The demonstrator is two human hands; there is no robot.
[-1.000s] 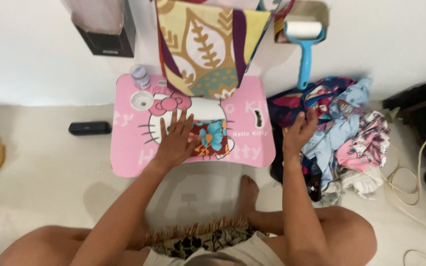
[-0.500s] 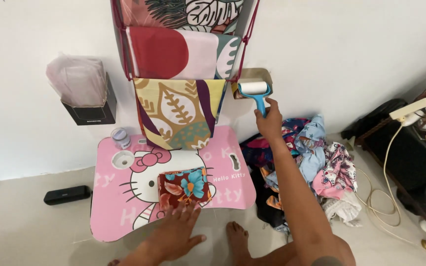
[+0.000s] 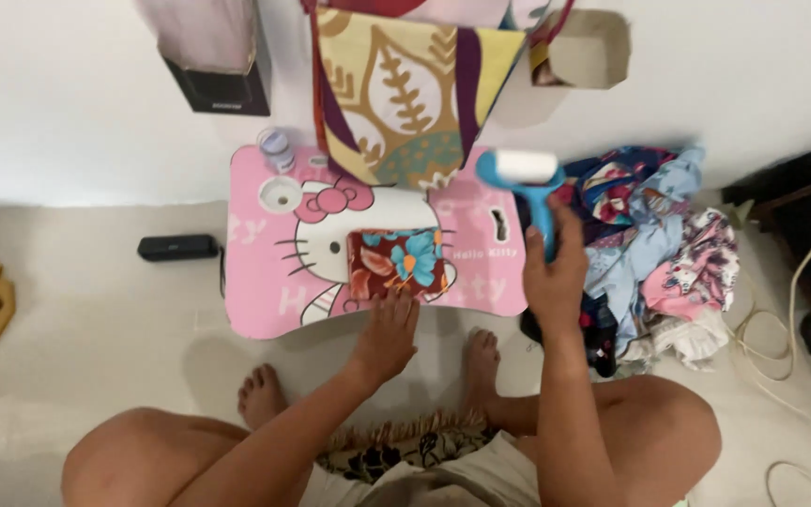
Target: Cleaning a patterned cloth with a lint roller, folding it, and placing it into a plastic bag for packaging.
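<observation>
My left hand [image 3: 389, 330] pressed flat on the folded red floral cloth [image 3: 398, 264] atop the pink bench [image 3: 265, 282]; my right hand [image 3: 554, 272], beside that cloth, gripped a blue lint roller [image 3: 527, 183].

A low lap table [image 3: 265, 300] stands on the floor against the wall, in front of the seated person; a folded cloth [image 3: 398, 263] lies on the middle of its top; the left hand [image 3: 387, 329] rests at the near edge of the table, touching that cloth; a small jar [image 3: 276, 148] stands at the far left corner of the table, with a round cup hole [image 3: 281, 195] just before it; a hanging fabric organizer [image 3: 405, 84] comes down the wall behind the table, and its lower end is over the far edge; right of the table lies a pile of clothes [image 3: 654, 244] on the floor; the right hand [image 3: 556, 277] holds a lint roller [image 3: 525, 183] between the table's right edge and that pile; a cardboard holder [image 3: 589, 49] is on the wall above the roller; a box [image 3: 213, 56] is on the wall left of the organizer; a small flat device [image 3: 177, 247] lies on the floor left of the table; cables [image 3: 781, 310] lie on the floor right of the pile.
</observation>
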